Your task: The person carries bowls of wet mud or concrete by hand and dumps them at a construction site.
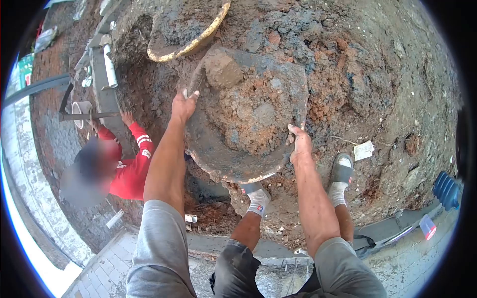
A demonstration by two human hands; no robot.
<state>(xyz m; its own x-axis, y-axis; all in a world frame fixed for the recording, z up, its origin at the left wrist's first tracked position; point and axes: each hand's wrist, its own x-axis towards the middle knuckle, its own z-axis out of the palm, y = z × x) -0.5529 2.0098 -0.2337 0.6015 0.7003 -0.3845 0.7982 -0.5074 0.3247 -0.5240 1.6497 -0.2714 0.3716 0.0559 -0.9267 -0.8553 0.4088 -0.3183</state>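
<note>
I grip the soil-laden metal pan [246, 114] by opposite rims, left hand [183, 105] and right hand [299, 144] both clamped, holding it over the dirt mound [377, 74], seemingly level, which I judge keeps clods from spilling.

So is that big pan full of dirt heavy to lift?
Probably heavy: the pan is heaped with clumpy soil, and the left hand and right hand both grip its rim. Loose clods might spill if it tips.
</note>
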